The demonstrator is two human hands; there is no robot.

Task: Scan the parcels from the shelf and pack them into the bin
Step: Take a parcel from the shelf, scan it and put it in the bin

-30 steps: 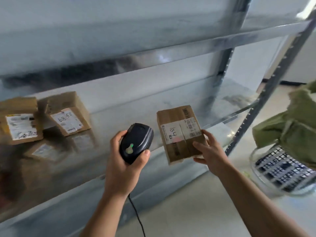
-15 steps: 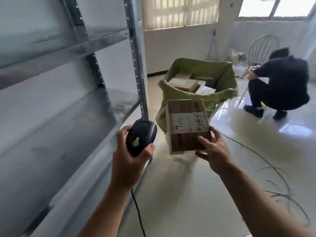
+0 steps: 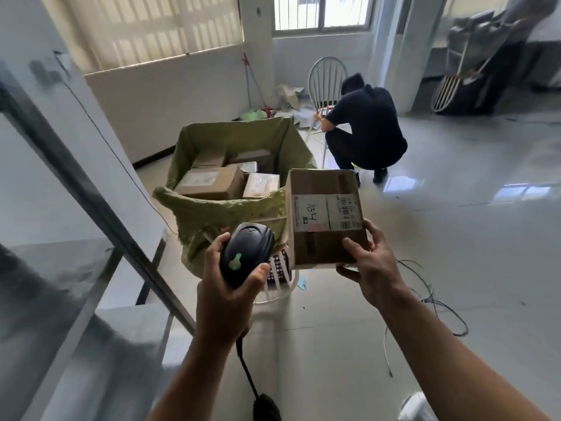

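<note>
Parcel [image 3: 321,214] now nearer bin [image 3: 218,205], long axis pointing away (label up); right hand [image 3: 373,268] grips it, left hand [image 3: 224,299] grips scanner [image 3: 247,253].

A bare room serving as a makeshift parcel-sorting space: metal shelving [image 3: 91,208], a green-lined bin [image 3: 227,208] full of cardboard parcels [image 3: 209,182], glossy tiled floor [image 3: 455,238], blinds [image 3: 151,25], loose cables [image 3: 440,305].

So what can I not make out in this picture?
Head view:
- parcel label print: too small to read.
- bin base: hidden behind scanner and parcel.
- shelf: blurred, cut off by left edge; contents unseen.
- scanner cable: cut off by bottom edge.
</note>
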